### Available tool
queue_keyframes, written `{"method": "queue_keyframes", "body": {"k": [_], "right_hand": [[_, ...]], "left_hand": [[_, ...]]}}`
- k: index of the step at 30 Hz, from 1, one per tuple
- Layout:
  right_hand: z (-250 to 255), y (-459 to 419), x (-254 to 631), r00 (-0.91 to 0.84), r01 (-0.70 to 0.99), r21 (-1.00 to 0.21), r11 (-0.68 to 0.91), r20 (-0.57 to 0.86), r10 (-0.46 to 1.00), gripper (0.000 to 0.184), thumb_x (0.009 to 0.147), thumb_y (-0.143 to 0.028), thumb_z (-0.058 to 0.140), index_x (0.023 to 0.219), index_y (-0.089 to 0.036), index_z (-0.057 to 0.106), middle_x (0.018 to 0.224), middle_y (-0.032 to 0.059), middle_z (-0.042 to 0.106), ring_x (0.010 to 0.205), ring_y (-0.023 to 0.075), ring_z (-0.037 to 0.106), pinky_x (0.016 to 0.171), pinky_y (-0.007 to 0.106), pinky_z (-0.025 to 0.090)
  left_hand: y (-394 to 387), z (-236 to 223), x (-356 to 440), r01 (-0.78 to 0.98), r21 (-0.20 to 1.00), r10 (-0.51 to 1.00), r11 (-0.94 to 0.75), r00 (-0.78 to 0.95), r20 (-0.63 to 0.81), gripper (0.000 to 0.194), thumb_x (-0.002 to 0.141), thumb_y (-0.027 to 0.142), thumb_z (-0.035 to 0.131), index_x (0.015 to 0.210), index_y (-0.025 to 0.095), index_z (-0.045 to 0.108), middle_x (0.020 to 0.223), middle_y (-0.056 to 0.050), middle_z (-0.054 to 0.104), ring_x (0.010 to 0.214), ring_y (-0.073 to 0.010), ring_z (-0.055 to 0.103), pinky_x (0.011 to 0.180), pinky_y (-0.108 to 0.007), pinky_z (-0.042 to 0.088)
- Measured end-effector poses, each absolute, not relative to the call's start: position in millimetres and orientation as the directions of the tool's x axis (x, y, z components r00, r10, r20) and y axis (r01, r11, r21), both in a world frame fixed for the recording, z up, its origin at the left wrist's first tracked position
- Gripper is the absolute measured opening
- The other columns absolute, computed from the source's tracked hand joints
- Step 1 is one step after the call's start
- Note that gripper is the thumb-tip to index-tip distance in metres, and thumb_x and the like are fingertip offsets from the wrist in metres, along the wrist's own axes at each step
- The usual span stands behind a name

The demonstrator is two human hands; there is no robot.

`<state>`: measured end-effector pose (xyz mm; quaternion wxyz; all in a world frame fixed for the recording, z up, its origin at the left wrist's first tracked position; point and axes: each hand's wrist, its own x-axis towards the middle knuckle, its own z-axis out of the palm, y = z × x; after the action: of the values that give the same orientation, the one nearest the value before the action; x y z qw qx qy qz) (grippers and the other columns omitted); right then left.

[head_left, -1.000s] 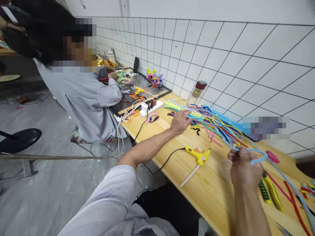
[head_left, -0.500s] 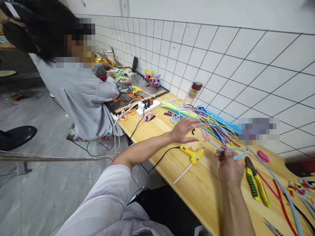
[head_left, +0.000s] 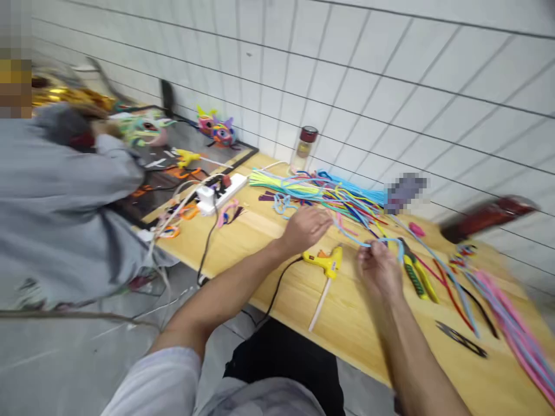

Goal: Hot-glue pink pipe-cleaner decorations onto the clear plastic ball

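Note:
A light blue pipe cleaner (head_left: 350,236) runs between my hands above the table, its right end bent into a hook. My right hand (head_left: 382,270) pinches it near that bend. At the other end my left hand (head_left: 306,231) is closed, its fingertips on the strand, slightly blurred. Beneath and between my forearms lies a yellow glue gun (head_left: 324,262) with a white glue stick in it. Beyond my hands spreads a bundle of coloured pipe cleaners (head_left: 299,186). A small twisted light blue piece (head_left: 282,203) rests left of it.
Green-and-yellow pliers (head_left: 418,274) and dark snips (head_left: 462,340) lie to the right, near loose pipe cleaners. A power strip (head_left: 223,193) with cables and a lidded bottle (head_left: 304,149) stand farther back. At left, a person in a grey sleeve (head_left: 87,173) works beside finished colourful figures (head_left: 223,132).
My left hand, open half a second ago, has closed on the far end of the blue pipe cleaner. The view has turned to the right, bringing more of the table's right side in.

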<state>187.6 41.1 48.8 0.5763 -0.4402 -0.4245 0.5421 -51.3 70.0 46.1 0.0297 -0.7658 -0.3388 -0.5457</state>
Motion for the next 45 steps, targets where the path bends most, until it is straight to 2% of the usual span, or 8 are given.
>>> {"method": "queue_keyframes", "body": {"k": [4,11,17,22,30,35,41,45], "right_hand": [[49,39,180,0.067,-0.259,-0.966,0.018,0.001,0.998,0.051,0.062,-0.059,0.098,0.083,-0.022,0.071,0.067,-0.0031,0.069,0.054,0.0074,0.061,0.051,0.018,0.051],[41,40,186,-0.010,-0.335,-0.942,-0.029,-0.027,1.000,0.042,0.066,-0.054,0.099,0.084,-0.023,0.076,0.064,-0.0015,0.069,0.051,0.0088,0.059,0.050,0.020,0.051],[42,39,183,-0.066,-0.390,-0.917,-0.081,-0.060,0.996,0.038,0.067,-0.047,0.100,0.085,-0.022,0.078,0.068,-0.0012,0.072,0.055,0.0087,0.061,0.051,0.019,0.052],[50,41,179,-0.058,-0.486,-0.869,-0.098,-0.079,0.995,0.030,0.072,-0.038,0.097,0.086,-0.022,0.076,0.070,-0.0029,0.073,0.057,0.0071,0.062,0.052,0.017,0.052],[100,44,164,-0.114,-0.476,-0.879,0.029,0.095,0.989,0.045,0.067,-0.053,0.098,0.092,-0.022,0.079,0.083,-0.0025,0.074,0.063,0.0070,0.062,0.053,0.017,0.050],[127,53,151,-0.066,-0.398,-0.905,0.154,0.195,0.979,0.045,0.066,-0.057,0.098,0.090,-0.022,0.081,0.073,-0.0022,0.070,0.061,0.0085,0.058,0.055,0.021,0.048],[132,65,152,0.037,-0.326,-0.915,0.239,0.240,0.970,0.046,0.068,-0.063,0.093,0.085,-0.022,0.080,0.075,0.0008,0.072,0.065,0.0128,0.061,0.061,0.027,0.049],[128,70,149,0.098,-0.238,-0.920,0.310,0.295,0.950,0.044,0.071,-0.062,0.091,0.084,-0.022,0.080,0.077,0.0011,0.072,0.067,0.0132,0.059,0.064,0.029,0.048]], "left_hand": [[70,49,-56,0.512,0.460,0.539,-0.726,0.008,0.842,0.025,0.106,0.025,0.050,0.117,0.022,0.072,0.115,-0.012,0.078,0.113,-0.0214,0.072,0.103,-0.041,0.055],[66,47,-51,0.564,0.271,0.539,-0.780,0.384,0.750,0.037,0.098,0.041,0.068,0.130,0.021,0.071,0.139,-0.015,0.070,0.137,-0.0301,0.060,0.113,-0.050,0.049],[69,42,-41,0.598,0.154,0.532,-0.786,0.530,0.660,0.022,0.099,0.039,0.069,0.109,0.022,0.078,0.117,-0.009,0.078,0.125,-0.0279,0.063,0.120,-0.051,0.039],[73,50,-43,0.581,0.217,0.553,-0.784,0.498,0.668,0.024,0.102,0.034,0.064,0.086,0.020,0.073,0.092,-0.007,0.076,0.101,-0.0220,0.066,0.107,-0.044,0.044],[61,108,-38,0.489,0.280,0.523,-0.826,0.480,0.705,0.013,0.099,0.023,0.059,0.087,0.020,0.063,0.090,-0.006,0.071,0.097,-0.0217,0.062,0.098,-0.039,0.047],[59,135,-23,0.447,0.290,0.512,-0.846,0.530,0.676,0.010,0.093,0.017,0.061,0.085,0.021,0.060,0.087,-0.005,0.070,0.095,-0.0215,0.063,0.100,-0.039,0.046],[68,131,-19,0.424,0.319,0.513,-0.848,0.504,0.695,0.020,0.096,0.038,0.073,0.092,0.020,0.066,0.088,-0.004,0.074,0.089,-0.0210,0.063,0.088,-0.036,0.048],[76,116,-19,0.477,0.247,0.478,-0.844,0.460,0.748,0.024,0.098,0.042,0.072,0.090,0.019,0.069,0.085,-0.004,0.076,0.088,-0.0205,0.067,0.090,-0.037,0.048]]}}
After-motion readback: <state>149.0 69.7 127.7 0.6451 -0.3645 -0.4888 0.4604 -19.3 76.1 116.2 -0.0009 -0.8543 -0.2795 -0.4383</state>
